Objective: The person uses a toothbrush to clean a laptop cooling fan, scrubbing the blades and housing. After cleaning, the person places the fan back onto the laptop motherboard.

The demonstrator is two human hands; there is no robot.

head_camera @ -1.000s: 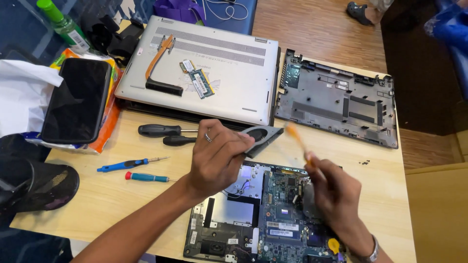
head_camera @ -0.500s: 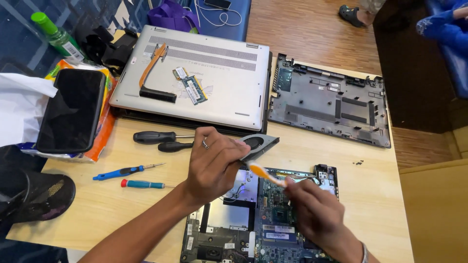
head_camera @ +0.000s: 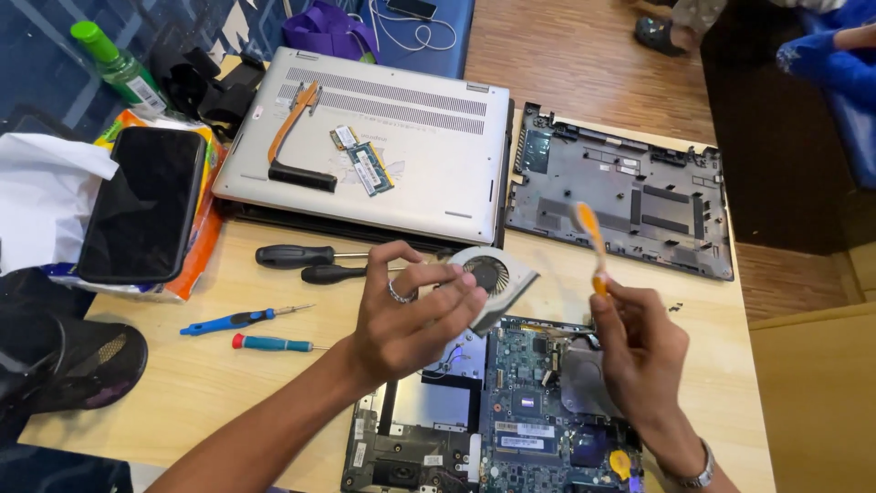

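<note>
The left hand (head_camera: 411,315) is closed loosely round a small laptop cooling fan (head_camera: 493,278), fingers curled over its near edge and thumb underneath, a ring on one finger; a moment ago that hand lay lower, flatter over the fan near the motherboard, and now it has lifted the fan clear and tipped it so the round opening faces up; the right hand (head_camera: 639,347) is pinched shut on the lower end of an orange brush (head_camera: 591,239), which half a second back pointed down and across at the board and now stands nearly upright, its pale head raised beside the fan but apart from it; to my eye that puts the brushing on the fan itself rather than on the board; the fan is a silver-grey housing with dark blades inside, held in the air just above the top edge of the bare motherboard (head_camera: 538,411); further out on the table (head_camera: 182,402) lie two black-handled screwdrivers (head_camera: 297,256), a blue one (head_camera: 239,319) and a teal one (head_camera: 269,343); beyond them a closed silver laptop (head_camera: 429,173) carries a copper heat pipe (head_camera: 290,137) and a memory stick (head_camera: 370,169), with a grey bottom cover (head_camera: 630,196) to its right.
</note>
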